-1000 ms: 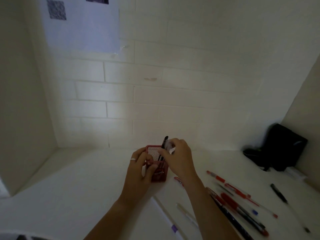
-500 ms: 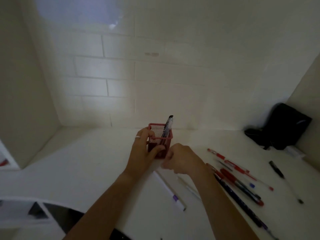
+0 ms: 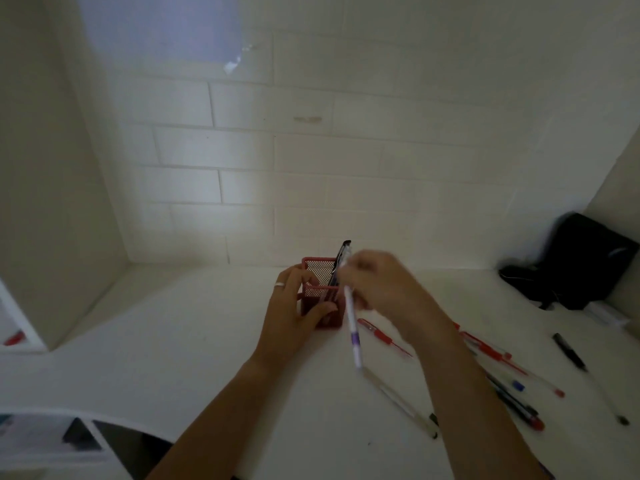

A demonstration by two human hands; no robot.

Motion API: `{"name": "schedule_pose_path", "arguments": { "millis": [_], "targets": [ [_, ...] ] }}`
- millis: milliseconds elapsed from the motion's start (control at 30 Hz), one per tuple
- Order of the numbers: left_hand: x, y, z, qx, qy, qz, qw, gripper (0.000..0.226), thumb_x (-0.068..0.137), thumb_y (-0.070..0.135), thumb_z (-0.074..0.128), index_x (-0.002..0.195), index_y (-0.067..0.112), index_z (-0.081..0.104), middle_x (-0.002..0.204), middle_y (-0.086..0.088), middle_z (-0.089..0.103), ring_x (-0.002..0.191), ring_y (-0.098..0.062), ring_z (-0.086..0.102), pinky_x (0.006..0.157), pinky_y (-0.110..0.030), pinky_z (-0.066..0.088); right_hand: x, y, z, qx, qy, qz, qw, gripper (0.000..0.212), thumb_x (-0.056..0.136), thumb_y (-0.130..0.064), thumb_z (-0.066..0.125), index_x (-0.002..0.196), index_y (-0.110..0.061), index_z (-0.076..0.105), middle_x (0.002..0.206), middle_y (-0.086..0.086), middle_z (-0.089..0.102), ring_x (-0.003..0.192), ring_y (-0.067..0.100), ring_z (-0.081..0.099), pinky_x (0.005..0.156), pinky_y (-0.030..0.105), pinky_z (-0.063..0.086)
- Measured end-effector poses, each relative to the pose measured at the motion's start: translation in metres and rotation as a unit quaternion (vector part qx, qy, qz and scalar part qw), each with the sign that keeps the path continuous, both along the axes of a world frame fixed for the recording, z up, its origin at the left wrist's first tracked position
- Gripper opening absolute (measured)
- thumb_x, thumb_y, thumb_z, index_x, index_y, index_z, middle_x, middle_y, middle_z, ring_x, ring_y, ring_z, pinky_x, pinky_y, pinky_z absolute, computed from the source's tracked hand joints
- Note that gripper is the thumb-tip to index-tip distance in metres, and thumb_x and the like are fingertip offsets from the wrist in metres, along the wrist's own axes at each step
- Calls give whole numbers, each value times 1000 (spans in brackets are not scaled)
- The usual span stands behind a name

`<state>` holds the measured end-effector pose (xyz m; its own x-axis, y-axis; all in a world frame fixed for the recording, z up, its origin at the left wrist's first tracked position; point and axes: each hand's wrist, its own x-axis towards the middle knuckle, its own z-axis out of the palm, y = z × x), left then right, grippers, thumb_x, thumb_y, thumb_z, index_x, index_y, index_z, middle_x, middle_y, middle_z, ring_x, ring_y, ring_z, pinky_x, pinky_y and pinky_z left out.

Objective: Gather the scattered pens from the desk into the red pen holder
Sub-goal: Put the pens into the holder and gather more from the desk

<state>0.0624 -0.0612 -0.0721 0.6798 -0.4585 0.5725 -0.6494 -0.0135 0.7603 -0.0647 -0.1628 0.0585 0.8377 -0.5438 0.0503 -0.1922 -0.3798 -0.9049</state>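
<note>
The red mesh pen holder (image 3: 313, 268) stands on the white desk (image 3: 207, 341) near the back wall. A black pen (image 3: 341, 259) leans upright inside it. My left hand (image 3: 294, 313), with a ring on one finger, grips the holder's front and left side. My right hand (image 3: 381, 289) is just right of the holder, blurred, and holds a white pen with a purple band (image 3: 353, 329) whose lower end hangs down toward me. More pens lie scattered to the right: a red pen (image 3: 381, 336), a clear pen (image 3: 398, 398), several red and blue ones (image 3: 509, 379) and a black pen (image 3: 571, 353).
A black bag (image 3: 581, 261) sits in the back right corner with a white item beside it. A white side panel (image 3: 52, 202) walls the desk on the left. The brick wall runs close behind the holder. The desk's curved front edge (image 3: 114, 415) is at lower left.
My right hand came down to the desk, picked up the white pen with the purple band and raised it beside the holder. My left hand stayed on the holder.
</note>
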Motion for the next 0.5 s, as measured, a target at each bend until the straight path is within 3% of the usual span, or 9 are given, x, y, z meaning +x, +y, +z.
{"name": "schedule_pose_path", "arguments": {
  "millis": [100, 167, 267, 400, 500],
  "targets": [
    [0, -1, 1, 11, -8, 2, 1000, 39, 77, 25, 82, 106, 28, 55, 120, 6, 54, 112, -18, 56, 89, -47, 58, -1, -8, 13, 33, -189, -123, 974, 12, 96, -19, 59, 97, -10, 68, 77, 4, 74, 56, 9, 65, 57, 24, 52],
    [-1, -1, 2, 15, -6, 3, 1000, 42, 77, 23, 84, 104, 33, 52, 121, 6, 54, 114, -18, 56, 90, -46, 58, 4, -9, 6, 14, -258, -176, 950, 8, 95, -18, 62, 99, -13, 66, 81, 0, 75, 61, 6, 70, 62, 24, 57],
    [-1, 0, 3, 12, -2, 0, 1000, 42, 80, 25, 83, 106, 34, 52, 125, 8, 54, 119, -18, 56, 93, -44, 58, 16, -9, -16, -51, -272, -209, 938, 10, 97, -17, 62, 106, -18, 63, 88, -4, 76, 69, 6, 74, 67, 26, 61],
    [-2, 1, 5, 14, -22, 3, 1000, 35, 81, 27, 81, 104, 31, 55, 124, 9, 54, 118, -15, 56, 93, -41, 58, 26, -12, -35, -103, -245, -191, 945, 28, 99, -14, 58, 125, -24, 54, 85, -1, 77, 72, 9, 74, 64, 17, 58],
    [-5, 0, 7, -8, -41, 21, 999, 14, 93, 28, 69, 106, 27, 62, 135, 3, 53, 127, -4, 51, 99, -22, 51, 31, -12, -40, -96, -246, -174, 949, 19, 98, -16, 60, 116, -24, 61, 85, 1, 77, 71, 10, 74, 62, 26, 62]
  ]
}}
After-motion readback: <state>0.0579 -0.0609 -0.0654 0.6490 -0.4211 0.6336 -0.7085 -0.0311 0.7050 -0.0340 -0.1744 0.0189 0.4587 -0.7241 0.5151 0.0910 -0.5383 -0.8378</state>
